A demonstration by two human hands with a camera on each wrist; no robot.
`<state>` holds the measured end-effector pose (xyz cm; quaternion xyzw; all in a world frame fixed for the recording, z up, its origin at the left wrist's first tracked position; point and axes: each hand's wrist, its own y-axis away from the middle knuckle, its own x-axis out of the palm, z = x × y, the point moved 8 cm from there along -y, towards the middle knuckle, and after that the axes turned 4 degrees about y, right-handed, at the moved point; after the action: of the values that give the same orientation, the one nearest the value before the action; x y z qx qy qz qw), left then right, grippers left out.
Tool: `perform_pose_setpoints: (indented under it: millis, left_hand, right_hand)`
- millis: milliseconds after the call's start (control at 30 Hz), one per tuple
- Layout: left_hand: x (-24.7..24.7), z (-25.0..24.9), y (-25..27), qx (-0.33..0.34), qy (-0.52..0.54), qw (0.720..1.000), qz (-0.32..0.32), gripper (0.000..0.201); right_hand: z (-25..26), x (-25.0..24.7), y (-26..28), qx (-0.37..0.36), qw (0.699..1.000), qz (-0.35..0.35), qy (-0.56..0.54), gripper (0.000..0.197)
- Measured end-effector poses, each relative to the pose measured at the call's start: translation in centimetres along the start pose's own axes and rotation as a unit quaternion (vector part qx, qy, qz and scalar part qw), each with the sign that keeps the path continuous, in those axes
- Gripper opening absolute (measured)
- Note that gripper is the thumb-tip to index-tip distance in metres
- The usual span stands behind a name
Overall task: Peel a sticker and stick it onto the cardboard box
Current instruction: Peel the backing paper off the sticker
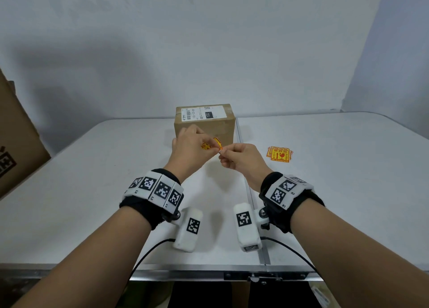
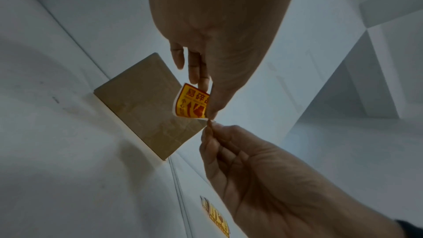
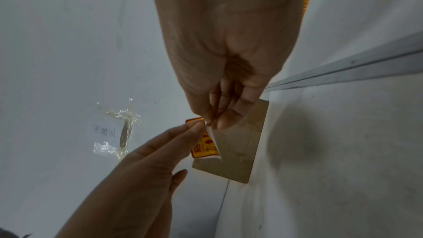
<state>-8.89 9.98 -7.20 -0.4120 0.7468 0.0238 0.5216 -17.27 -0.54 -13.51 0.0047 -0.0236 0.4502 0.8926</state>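
Observation:
A brown cardboard box (image 1: 204, 124) with a white shipping label on top stands at the table's far middle. In front of it, above the table, both hands hold one curled yellow-and-red sticker (image 1: 212, 143). My left hand (image 1: 217, 146) pinches the sticker (image 2: 192, 102) by its edge. My right hand (image 1: 221, 152) pinches a corner of its white backing (image 3: 214, 133) between thumb and fingertips. The backing stands slightly apart from the sticker (image 3: 203, 147) at that corner. In the wrist views the box (image 2: 142, 109) (image 3: 242, 142) lies behind the fingers.
A small stack of the same yellow stickers (image 1: 279, 154) lies on the white table (image 1: 92, 180) to the right of my hands. A large cardboard carton (image 1: 16, 140) leans at the far left. A metal seam (image 1: 246, 180) runs down the table's middle.

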Motion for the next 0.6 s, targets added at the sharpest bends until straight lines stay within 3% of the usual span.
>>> perform_pose_setpoints:
  millis: [600]
  left_hand:
    - [0.0, -2.4, -0.2, 0.088, -0.116, 0.989, 0.008, 0.017]
  right_hand:
    - [1.4, -0.2, -0.3, -0.050, 0.988, -0.028, 0.145, 0.013]
